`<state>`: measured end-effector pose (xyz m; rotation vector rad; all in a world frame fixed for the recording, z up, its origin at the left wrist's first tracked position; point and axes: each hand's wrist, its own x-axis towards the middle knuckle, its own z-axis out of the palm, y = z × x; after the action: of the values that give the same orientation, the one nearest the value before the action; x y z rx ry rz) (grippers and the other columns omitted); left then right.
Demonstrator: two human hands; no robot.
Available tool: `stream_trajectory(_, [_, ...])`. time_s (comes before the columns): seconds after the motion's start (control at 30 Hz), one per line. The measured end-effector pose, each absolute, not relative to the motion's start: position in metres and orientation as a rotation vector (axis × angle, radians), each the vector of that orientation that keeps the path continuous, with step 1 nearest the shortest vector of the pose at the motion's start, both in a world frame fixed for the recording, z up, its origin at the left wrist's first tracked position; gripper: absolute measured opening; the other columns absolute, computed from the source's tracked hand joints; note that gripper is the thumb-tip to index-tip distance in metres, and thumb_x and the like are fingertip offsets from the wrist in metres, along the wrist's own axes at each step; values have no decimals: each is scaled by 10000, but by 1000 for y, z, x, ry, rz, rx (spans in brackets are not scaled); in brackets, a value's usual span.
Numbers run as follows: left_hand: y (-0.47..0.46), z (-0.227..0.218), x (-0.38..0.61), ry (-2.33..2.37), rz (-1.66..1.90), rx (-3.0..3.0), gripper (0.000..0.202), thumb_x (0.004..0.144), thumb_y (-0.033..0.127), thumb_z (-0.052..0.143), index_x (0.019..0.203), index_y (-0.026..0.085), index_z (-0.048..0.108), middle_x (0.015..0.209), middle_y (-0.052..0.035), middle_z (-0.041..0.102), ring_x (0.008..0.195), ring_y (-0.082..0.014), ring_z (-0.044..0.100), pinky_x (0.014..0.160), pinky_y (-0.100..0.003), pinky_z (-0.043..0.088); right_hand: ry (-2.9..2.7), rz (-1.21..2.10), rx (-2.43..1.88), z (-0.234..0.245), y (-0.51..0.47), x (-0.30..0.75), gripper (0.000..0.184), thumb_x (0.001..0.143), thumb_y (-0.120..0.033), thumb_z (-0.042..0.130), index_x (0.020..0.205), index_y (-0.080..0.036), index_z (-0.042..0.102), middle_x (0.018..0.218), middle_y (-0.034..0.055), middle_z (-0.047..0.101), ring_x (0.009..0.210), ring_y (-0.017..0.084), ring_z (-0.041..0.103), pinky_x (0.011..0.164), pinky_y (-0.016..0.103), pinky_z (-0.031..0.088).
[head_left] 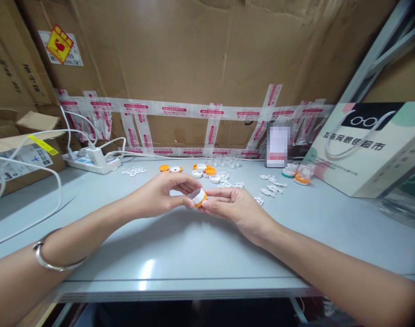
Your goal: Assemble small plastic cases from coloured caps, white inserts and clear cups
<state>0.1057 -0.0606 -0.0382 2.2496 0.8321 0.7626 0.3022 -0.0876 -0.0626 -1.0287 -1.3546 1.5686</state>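
Between my two hands, above the middle of the table, is a small round white-and-orange plastic piece (197, 197), tilted, its white part facing up and left. My left hand (162, 194) pinches its left side with thumb and fingers. On the opposite side, the fingertips of my right hand (236, 206) grip the orange edge. Just beyond the hands lie orange rings (210, 170) and white rings (214, 179). Flat white cut-out pieces (225, 185) are scattered beside them. Behind these stand several clear plastic cups (223, 160).
A power strip (91, 159) with white cables and an open carton (23, 159) stand at the left. At the right are a screen propped upright (278, 145), round assembled pieces (302, 175) and a paper bag (357, 150). A large cardboard sheet (193, 54) backs the table.
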Motion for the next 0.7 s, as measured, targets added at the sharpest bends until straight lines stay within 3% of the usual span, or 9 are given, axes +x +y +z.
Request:
stream_trajectory(0.37, [-65, -39, 106, 878, 743, 2453, 162, 752, 210, 635, 905, 160, 614, 870, -22, 669, 800, -131, 612, 763, -251, 499, -1327, 1558, -1066, -62, -90, 300, 428, 634, -217, 738, 1045, -140, 643, 811, 51, 728, 840, 159, 671, 885, 321, 495])
stream_trajectory(0.7, [-67, -41, 106, 884, 747, 2571, 159, 763, 259, 629, 894, 174, 599, 882, -24, 651, 813, -147, 591, 760, -269, 478, -1339, 1523, -1077, -63, -90, 300, 408, 618, -216, 747, 1015, -176, 661, 786, 35, 728, 817, 159, 674, 874, 328, 507])
